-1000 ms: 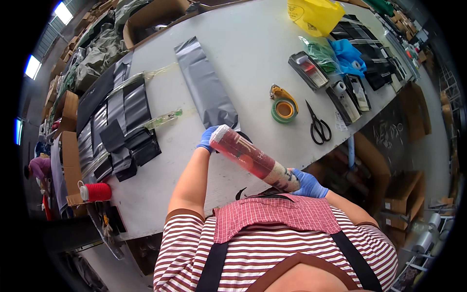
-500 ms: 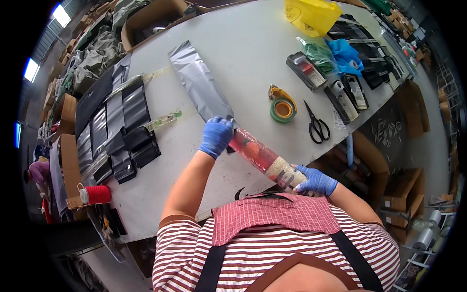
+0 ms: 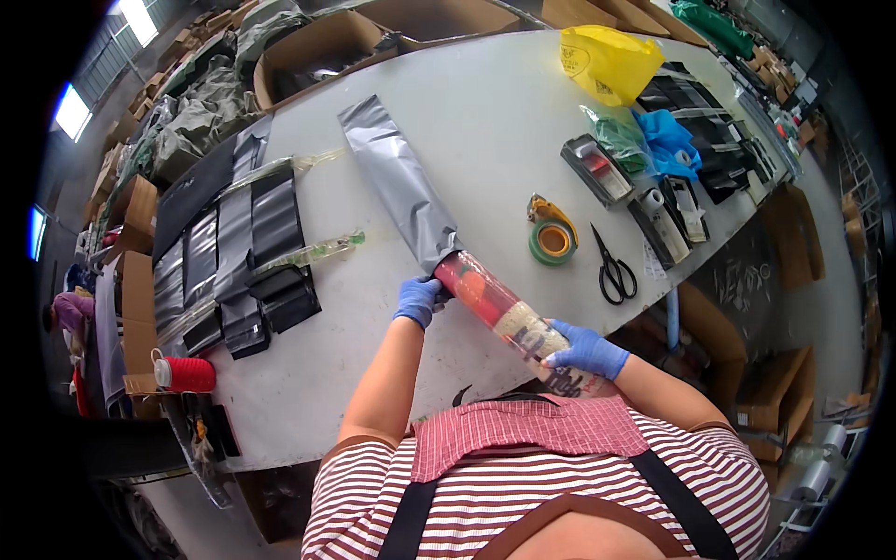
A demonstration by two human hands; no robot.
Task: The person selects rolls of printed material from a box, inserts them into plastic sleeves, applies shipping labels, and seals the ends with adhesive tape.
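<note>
Gripping the red-and-cream roll [image 3: 507, 315] near its lower end, over the white table's [image 3: 485, 121] near edge, our right hand [image 3: 590, 351] closes around it. Our left hand [image 3: 418, 301], nearer the grey bag [image 3: 397, 177], pinches its lip; the roll's long axis points away leftward into the bag's mouth, nearly in line.

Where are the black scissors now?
Head view, right side: the scissors lie on the white table, between the tape dispenser and a narrow black box.
</note>
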